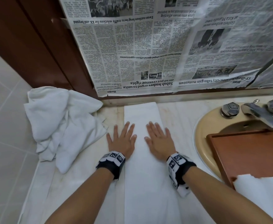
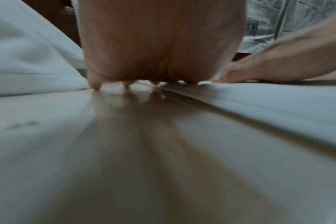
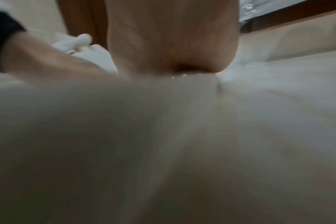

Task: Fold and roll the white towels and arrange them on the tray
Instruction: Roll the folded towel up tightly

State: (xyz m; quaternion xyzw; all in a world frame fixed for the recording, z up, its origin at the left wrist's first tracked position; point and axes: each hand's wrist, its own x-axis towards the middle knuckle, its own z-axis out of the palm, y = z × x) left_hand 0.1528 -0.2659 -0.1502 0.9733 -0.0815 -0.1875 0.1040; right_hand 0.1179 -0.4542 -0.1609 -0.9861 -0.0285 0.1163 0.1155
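A white towel (image 1: pixel 147 175), folded into a long narrow strip, lies flat on the counter and runs from the back wall toward me. My left hand (image 1: pixel 123 136) lies flat with straight fingers across the strip's left edge, partly on the counter. My right hand (image 1: pixel 158 138) presses flat on the strip's right half. In the left wrist view the left hand's fingertips (image 2: pixel 95 87) touch the counter beside the towel edge (image 2: pixel 240 98). A wooden tray (image 1: pixel 252 156) sits over the sink at right, with a white towel (image 1: pixel 261 191) at its near end.
A crumpled heap of white towels (image 1: pixel 63 126) lies at the counter's left end. A beige sink (image 1: pixel 203 131) with a metal faucet (image 1: pixel 258 113) is at right. Newspaper (image 1: pixel 165 46) covers the wall behind. A tiled wall borders the left.
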